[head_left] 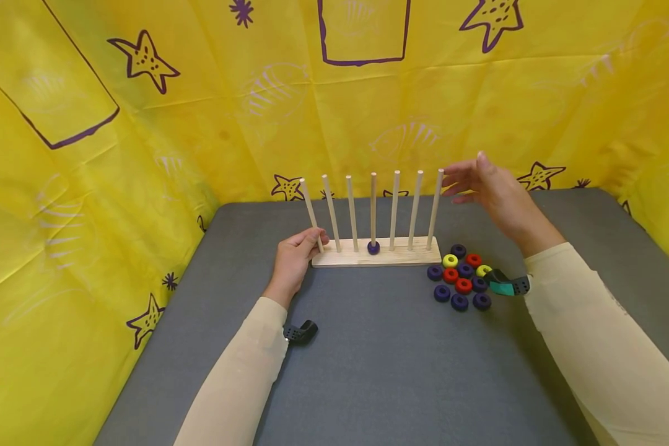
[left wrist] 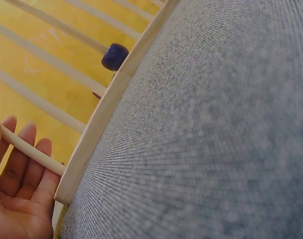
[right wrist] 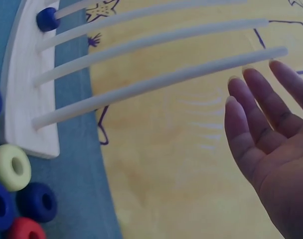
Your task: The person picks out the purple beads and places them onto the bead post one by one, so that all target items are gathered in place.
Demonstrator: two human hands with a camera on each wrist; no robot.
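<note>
A pale wooden stand (head_left: 345,256) with a row of several upright pegs is on the grey table. One dark blue ring (head_left: 373,248) sits at the foot of the middle peg. At the stand's left end, my left hand (head_left: 294,257) holds the leftmost peg (left wrist: 34,153) low down between thumb and fingers. My right hand (head_left: 493,192) is raised beside the top of the rightmost peg (right wrist: 161,88), fingers extended and holding nothing. The fingertips (right wrist: 233,107) come close to that peg's top; whether they touch it I cannot tell.
Loose blue, red (head_left: 464,285) and yellow rings (head_left: 450,261) lie in a cluster right of the stand, below my right wrist. A yellow patterned cloth (head_left: 334,111) hangs behind the grey table (head_left: 368,359) and along its sides. Each wrist wears a black camera mount (head_left: 301,332).
</note>
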